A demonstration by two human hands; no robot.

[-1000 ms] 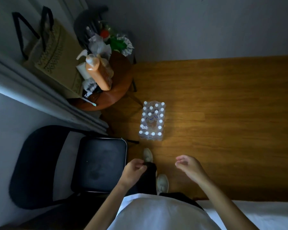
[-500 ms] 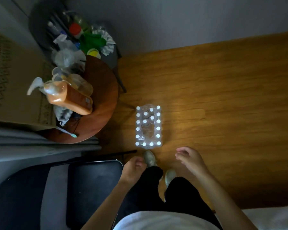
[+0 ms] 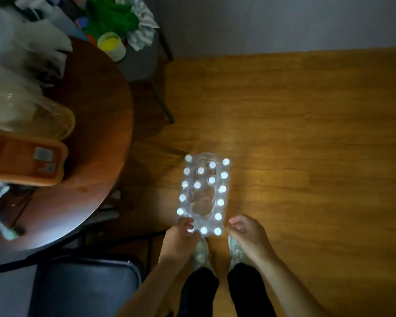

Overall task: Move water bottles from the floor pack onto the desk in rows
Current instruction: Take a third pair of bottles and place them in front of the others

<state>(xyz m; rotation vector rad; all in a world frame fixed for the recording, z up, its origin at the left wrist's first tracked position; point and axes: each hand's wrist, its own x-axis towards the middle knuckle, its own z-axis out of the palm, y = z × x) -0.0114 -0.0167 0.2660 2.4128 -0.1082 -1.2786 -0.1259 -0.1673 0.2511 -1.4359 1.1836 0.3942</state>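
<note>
The shrink-wrapped pack of water bottles (image 3: 204, 195) stands on the wooden floor just ahead of my shoes, its white caps glowing. The wrap is torn open in the middle, where a gap shows among the bottles. My left hand (image 3: 181, 236) rests on the pack's near left corner, fingers curled around the corner bottle's cap; whether it grips is unclear. My right hand (image 3: 245, 232) hovers beside the near right corner, fingers loosely curled and holding nothing. No desk is in view.
A round brown table (image 3: 101, 145) at the left carries an orange pump bottle (image 3: 25, 156), plastic bags and a toothbrush. A black chair seat (image 3: 85, 289) sits at the lower left. A grey stool (image 3: 142, 58) with clutter stands by the wall. Wooden floor (image 3: 306, 156) stretches right.
I have bent lower and closer to the pack. Both hands moved forward, from above my shoes to the pack's near corners, and my left hand now touches it.
</note>
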